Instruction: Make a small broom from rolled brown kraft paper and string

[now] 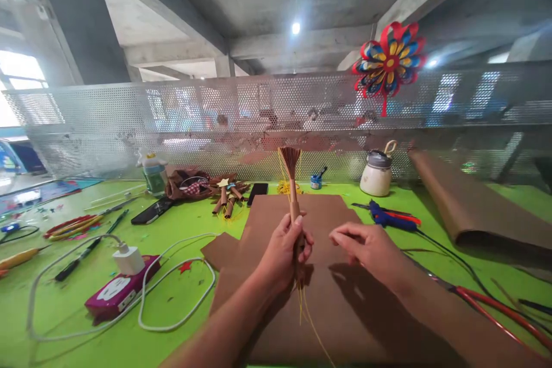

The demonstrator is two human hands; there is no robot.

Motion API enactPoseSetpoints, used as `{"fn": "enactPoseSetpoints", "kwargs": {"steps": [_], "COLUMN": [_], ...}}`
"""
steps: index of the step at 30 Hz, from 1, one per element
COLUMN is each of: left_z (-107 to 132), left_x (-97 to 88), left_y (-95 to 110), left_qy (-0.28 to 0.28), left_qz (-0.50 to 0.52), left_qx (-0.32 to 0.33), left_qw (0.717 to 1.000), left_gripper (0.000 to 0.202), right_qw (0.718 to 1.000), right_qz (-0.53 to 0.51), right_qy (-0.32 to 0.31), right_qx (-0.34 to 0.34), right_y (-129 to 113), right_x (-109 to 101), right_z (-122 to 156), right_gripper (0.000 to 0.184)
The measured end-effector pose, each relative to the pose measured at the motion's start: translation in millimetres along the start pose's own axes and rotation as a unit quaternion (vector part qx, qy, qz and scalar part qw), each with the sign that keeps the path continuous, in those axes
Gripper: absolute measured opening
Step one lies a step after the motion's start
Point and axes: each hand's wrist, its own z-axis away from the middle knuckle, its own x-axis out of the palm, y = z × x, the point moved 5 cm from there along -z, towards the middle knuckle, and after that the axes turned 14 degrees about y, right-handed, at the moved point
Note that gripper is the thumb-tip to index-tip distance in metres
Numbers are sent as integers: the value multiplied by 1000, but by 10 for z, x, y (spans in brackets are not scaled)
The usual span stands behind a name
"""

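My left hand (282, 247) is wrapped round the handle of a small brown paper broom (293, 187), held upright with its pleated, fanned end on top. Thin yellow threads (317, 330) trail from the lower end of the handle, and another yellow strand hangs by the fan. To the right, apart from the broom, my right hand (366, 244) has its fingers curled in and thumb pressed toward them. Whether anything sits in that pinch is hidden. Below both hands lies a brown paper sheet (254, 322).
A glue gun (392, 217) and red-handled scissors (483, 299) lie at right, near a lidded cup (376, 173) and rolled brown paper (483, 201). On the left are a purple power strip (123, 287), a white cable (176, 328) and a phone (152, 211). A perforated metal screen (241, 109) stands behind.
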Motion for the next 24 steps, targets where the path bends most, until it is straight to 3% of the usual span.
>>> {"fn": "enactPoseSetpoints", "kwargs": {"steps": [3,7,10,13,16,20,24], "left_z": [31,53,43,17,-10,-57,-83], "left_x": [28,50,41,15,-5,-73,-102], "left_y": [3,-9,-24,-44,-72,-104,-101], "left_qy": [-12,-43,-49,-27,-4,65,102], "left_qz": [-2,41,90,100,77,44,20], "left_qx": [1,-21,-37,-29,-13,7,34], "left_qw": [1000,998,994,994,997,997,994], "left_gripper": [37,36,38,41,36,33,30], "right_qw": [1000,997,998,997,992,989,991], "right_qz": [6,72,36,-58,-119,-141,-122], "right_qy": [15,27,45,56,51,29,44], "right_qx": [-11,-21,-26,-20,1,33,39], "right_y": [-54,-304,-412,-284,-42,149,208], "right_x": [56,97,115,233,412,582,610], "right_z": [-130,-112,-58,9,99,210,234], "right_gripper": [25,22,17,14,22,33,38]}}
